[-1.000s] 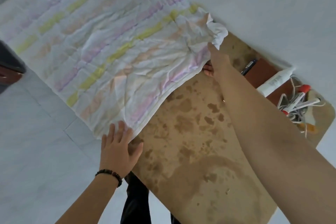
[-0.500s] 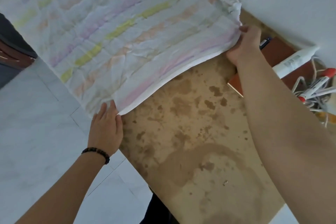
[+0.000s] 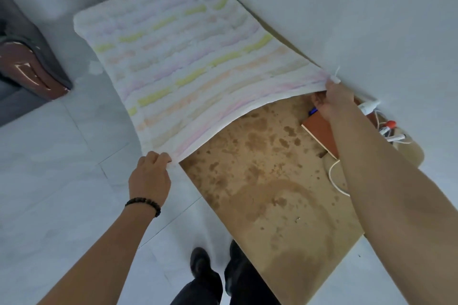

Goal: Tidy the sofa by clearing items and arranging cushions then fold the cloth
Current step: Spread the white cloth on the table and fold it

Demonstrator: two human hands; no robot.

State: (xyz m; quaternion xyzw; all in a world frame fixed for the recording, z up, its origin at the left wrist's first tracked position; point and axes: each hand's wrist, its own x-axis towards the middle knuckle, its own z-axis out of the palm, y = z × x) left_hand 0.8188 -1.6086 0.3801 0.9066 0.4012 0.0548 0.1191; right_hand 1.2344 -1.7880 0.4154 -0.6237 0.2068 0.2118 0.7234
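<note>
Pinching the striped cloth (image 3: 195, 62) by its corners, left hand (image 3: 150, 176) and right hand (image 3: 333, 100) stretch it. Swinging it could snag the cables (image 3: 394, 134) at three o'clock.

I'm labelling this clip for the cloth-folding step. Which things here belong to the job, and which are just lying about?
In the job: striped cloth; left hand and right hand, each holding a near corner.

Lying about: brown notebook, blue pen, white cable, stained tabletop.

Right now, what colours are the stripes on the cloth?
The cloth is white with faded yellow, pink and orange stripes, seen from the head camera.
</note>
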